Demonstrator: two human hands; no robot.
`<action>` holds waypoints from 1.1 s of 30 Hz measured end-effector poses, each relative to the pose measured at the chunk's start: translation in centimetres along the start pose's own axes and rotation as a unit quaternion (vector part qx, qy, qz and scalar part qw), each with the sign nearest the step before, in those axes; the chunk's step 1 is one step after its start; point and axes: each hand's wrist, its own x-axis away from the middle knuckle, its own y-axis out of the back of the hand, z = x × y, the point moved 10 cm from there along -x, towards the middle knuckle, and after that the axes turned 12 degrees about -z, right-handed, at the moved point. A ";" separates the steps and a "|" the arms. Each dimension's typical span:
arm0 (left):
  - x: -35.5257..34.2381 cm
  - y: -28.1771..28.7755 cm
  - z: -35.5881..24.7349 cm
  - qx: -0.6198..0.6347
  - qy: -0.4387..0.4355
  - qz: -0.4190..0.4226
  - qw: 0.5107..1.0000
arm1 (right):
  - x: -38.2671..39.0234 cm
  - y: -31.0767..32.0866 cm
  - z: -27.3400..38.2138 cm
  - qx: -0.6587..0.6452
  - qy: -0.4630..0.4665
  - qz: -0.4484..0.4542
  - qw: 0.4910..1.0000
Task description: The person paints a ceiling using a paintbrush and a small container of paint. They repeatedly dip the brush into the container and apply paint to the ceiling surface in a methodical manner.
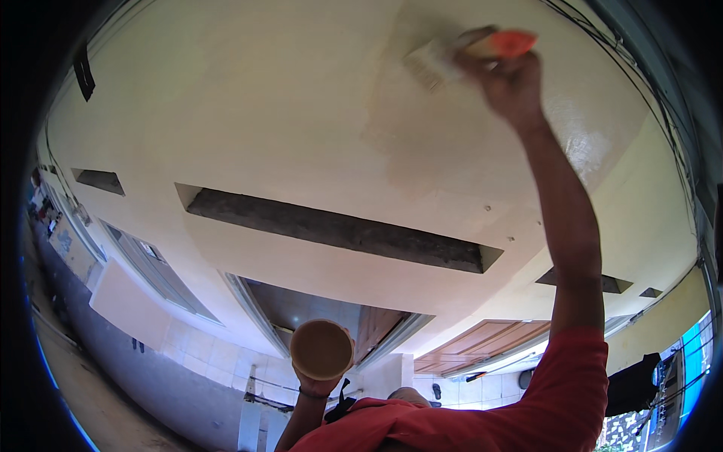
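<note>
My right hand (pixel 514 84) is raised high against a cream wall (pixel 286 98), with its fingers closed round a wide paintbrush (pixel 431 66). The brush has an orange-red handle end, and its pale bristles, blurred by motion, lie against the wall. Around and below the brush, a darker, wet-looking coat (pixel 422 135) covers part of the surface, with a shiny patch (pixel 587 147) to the right of my forearm. Lower down, my left hand (pixel 318 384) grips a round tub (pixel 322 349), its tan inside facing up. Most of the left fingers are hidden behind the tub.
A long dark slot (pixel 339 230) is recessed in the wall, with a smaller recess (pixel 99 181) at left. Cables (pixel 633 64) run along the upper right. Below are a doorway (pixel 301 305), a brown wooden door (pixel 482 343) and a tiled floor (pixel 203 350). Dark cloth (pixel 634 386) hangs at lower right.
</note>
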 end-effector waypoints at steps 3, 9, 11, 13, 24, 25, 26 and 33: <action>-0.1 0.6 0.0 0.005 -0.001 -0.014 1.000 | -5.2 6.0 3.1 -0.072 0.226 -0.110 0.965; 0.0 0.3 -0.2 -0.003 -0.004 0.000 1.000 | -1.8 -0.7 6.4 0.383 0.431 -0.070 0.814; -0.2 0.2 0.0 -0.005 0.002 0.007 1.000 | 2.9 -5.2 7.0 0.377 0.494 -0.041 0.782; -0.1 0.3 -0.2 0.000 -0.004 0.007 1.000 | 7.0 -8.1 7.7 0.322 0.507 0.010 0.800; 0.5 -1.0 0.2 -0.022 -0.006 0.040 0.999 | -2.0 -2.9 10.3 0.341 0.557 -0.110 0.749; 0.3 -0.6 0.2 -0.017 -0.009 0.028 0.999 | -1.1 -3.7 9.4 0.351 0.550 -0.086 0.753; 0.3 -0.2 0.4 -0.013 -0.011 0.014 1.000 | 0.6 -4.9 7.7 0.360 0.542 -0.062 0.757; 0.0 2.5 -0.4 0.024 -0.037 -0.052 0.998 | 20.6 -12.8 5.8 0.268 0.489 0.137 0.819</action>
